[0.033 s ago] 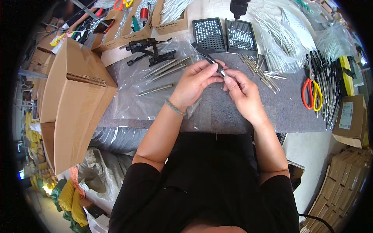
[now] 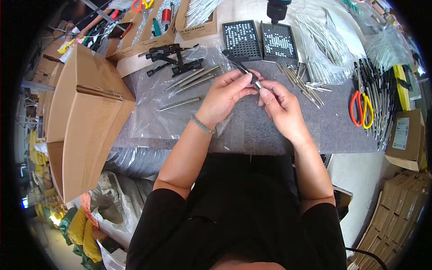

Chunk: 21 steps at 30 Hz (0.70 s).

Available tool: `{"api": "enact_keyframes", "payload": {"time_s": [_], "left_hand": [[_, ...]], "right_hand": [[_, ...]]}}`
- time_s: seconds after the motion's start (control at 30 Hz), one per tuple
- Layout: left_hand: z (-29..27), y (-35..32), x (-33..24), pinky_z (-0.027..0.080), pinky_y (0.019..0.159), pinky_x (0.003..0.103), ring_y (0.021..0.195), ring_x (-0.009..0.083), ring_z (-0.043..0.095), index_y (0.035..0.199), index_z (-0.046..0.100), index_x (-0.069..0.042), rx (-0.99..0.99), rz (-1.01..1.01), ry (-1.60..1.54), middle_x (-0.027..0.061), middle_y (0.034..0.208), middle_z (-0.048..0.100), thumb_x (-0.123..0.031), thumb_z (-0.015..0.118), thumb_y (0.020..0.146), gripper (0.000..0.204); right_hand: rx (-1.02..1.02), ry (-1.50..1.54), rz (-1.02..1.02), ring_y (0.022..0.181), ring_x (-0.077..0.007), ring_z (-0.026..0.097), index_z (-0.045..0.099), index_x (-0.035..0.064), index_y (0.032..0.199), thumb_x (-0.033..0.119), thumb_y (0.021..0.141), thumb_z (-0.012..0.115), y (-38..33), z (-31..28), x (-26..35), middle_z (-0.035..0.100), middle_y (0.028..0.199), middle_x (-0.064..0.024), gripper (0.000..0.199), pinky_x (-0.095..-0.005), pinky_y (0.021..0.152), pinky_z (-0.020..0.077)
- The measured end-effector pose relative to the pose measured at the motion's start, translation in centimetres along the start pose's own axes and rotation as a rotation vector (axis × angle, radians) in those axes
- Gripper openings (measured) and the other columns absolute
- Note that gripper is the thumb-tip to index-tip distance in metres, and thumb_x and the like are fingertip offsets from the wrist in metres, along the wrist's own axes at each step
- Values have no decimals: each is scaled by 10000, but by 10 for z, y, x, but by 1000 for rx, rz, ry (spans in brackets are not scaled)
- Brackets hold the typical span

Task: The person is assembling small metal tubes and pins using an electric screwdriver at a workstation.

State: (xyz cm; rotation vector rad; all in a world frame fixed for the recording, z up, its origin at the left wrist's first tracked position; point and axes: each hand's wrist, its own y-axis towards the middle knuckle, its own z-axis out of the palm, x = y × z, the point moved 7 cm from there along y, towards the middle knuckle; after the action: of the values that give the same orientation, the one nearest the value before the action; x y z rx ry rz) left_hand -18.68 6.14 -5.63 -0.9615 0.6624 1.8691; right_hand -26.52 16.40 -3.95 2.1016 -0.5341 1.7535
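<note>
A slim black part point(image 2: 240, 65) with a silver metal end lies slantwise between my hands. My left hand point(image 2: 227, 92) pinches its dark body between thumb and fingers. At the silver end, the thumb and fingertips of my right hand point(image 2: 284, 108) are closed; they partly cover it. Left of my hands, several silver metal rods point(image 2: 189, 84) lie on a clear plastic sheet point(image 2: 153, 118). Black jointed assemblies point(image 2: 175, 60) rest just beyond them. More thin metal rods point(image 2: 307, 85) are scattered beyond my right hand.
Two black perforated trays point(image 2: 246, 53) with small white pieces stand at the back, under a dark tool tip point(image 2: 275, 11). Orange-and-yellow scissors point(image 2: 356, 114) lie right, beside bundled rods point(image 2: 380, 96). A large cardboard box point(image 2: 90, 121) stands left; parts boxes point(image 2: 198, 31) line the back.
</note>
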Motion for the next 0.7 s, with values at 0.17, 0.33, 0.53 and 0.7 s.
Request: {"api": "enact_keyframes", "payload": {"time_s": [0.17, 0.33, 0.53, 0.7], "left_hand": [[4, -2, -2, 460, 883, 357, 1006, 205, 575, 1095, 551, 19, 8, -2, -3, 126, 1100, 587, -167, 436, 951, 261], [4, -1, -1, 456, 900, 366, 1026, 221, 567, 1097, 541, 30, -42, 10, 43, 142, 1099, 581, -167, 423, 956, 269], [4, -2, -4, 451, 907, 363, 1038, 227, 561, 1112, 526, 36, -25, 54, 50, 157, 1113, 570, -168, 408, 960, 280], [3, -2, 0, 449, 911, 358, 1040, 226, 560, 1113, 525, 38, -36, 43, 62, 163, 1120, 571, -166, 412, 959, 279]], "right_hand": [[95, 128, 119, 666, -108, 532, 571, 0, 1062, 152, 900, 547, 2, 4, 0, 592, 785, -43, 224, -252, 627, 451], [0, 40, -47, 687, -112, 545, 576, -1, 1052, 147, 900, 546, 6, 4, 3, 599, 797, -56, 215, -255, 638, 456], [23, 36, -11, 713, -113, 563, 575, -17, 1055, 135, 901, 539, 8, 4, 6, 605, 779, -56, 219, -250, 652, 460], [0, 130, -13, 711, -111, 569, 595, -17, 1055, 136, 896, 548, 8, 7, 4, 620, 769, -70, 225, -253, 657, 464]]}}
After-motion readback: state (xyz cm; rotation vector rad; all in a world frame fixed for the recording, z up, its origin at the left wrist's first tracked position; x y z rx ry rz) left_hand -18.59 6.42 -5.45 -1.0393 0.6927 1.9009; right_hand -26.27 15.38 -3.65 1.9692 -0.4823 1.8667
